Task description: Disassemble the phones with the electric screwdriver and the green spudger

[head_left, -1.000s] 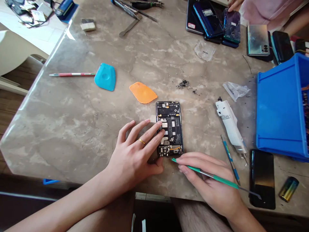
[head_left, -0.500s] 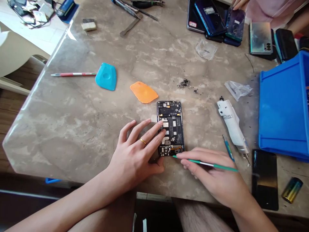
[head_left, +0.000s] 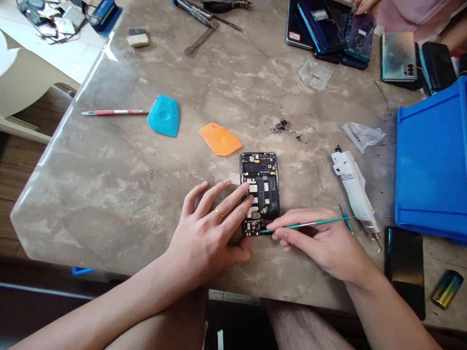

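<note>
An opened smartphone (head_left: pixel 270 192) lies on the stone-look table, its inner boards and metal plates exposed. My left hand (head_left: pixel 207 228) rests on its left side with fingers spread, two fingertips on the phone and the thumb by its bottom edge. Between the thumb and fingers of my right hand (head_left: pixel 321 243) is a thin green pry tool (head_left: pixel 323 222) with a metal middle. Its near tip touches the lower part of the phone, while my fingers partly hide that corner. An orange pick (head_left: pixel 221 139) and a blue pick (head_left: pixel 163 115) lie beyond.
To the right are a white electric screwdriver (head_left: pixel 352 184), a blue bin (head_left: pixel 430 160), a black phone (head_left: pixel 404 272) and a battery-like cylinder (head_left: pixel 447 290). Small screws (head_left: pixel 280 126) lie scattered ahead. Another person's hand (head_left: pixel 367 6) touches stacked phones (head_left: pixel 321 26) at the back right.
My right hand has moved up, bringing the pry tool's tip from below the phone's bottom edge onto its lower part. The tool's far end has swung upward. My left hand stays put on the phone.
</note>
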The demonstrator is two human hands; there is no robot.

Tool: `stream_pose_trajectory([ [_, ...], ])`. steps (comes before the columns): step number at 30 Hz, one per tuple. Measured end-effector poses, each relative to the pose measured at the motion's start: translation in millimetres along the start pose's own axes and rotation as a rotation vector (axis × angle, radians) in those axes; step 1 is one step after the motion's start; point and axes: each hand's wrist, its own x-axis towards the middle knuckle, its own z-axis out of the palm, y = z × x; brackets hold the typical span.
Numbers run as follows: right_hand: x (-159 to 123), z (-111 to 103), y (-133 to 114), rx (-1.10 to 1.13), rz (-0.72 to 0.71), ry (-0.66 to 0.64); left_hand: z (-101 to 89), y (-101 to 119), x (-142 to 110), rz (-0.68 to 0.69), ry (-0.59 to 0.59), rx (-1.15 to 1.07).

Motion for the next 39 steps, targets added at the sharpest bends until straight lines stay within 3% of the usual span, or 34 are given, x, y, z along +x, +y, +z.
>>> stream_pose_trajectory([
  [9,1,0,-3,-0.064,-0.051,-0.011,0.6,1,-1,-0.001,0.005,0.001],
  [14,-7,7,-20,-0.384,-0.269,0.036,1.4,0,-2,0.008,0.003,0.005],
  [18,-14,12,-24,-0.484,-0.458,-0.003,2.2,0,-1,-0.005,0.009,0.0],
  [27,-35,25,6,-0.629,-0.717,0.033,1.7,0,-1,-0.011,0.032,-0.009],
  [33,-51,30,32,-0.792,-0.801,0.018,1.3,1,0,-0.01,0.034,-0.003],
  [39,-47,31,32,-0.802,-0.838,0.055,1.1,1,0,-0.012,0.031,0.002],
])
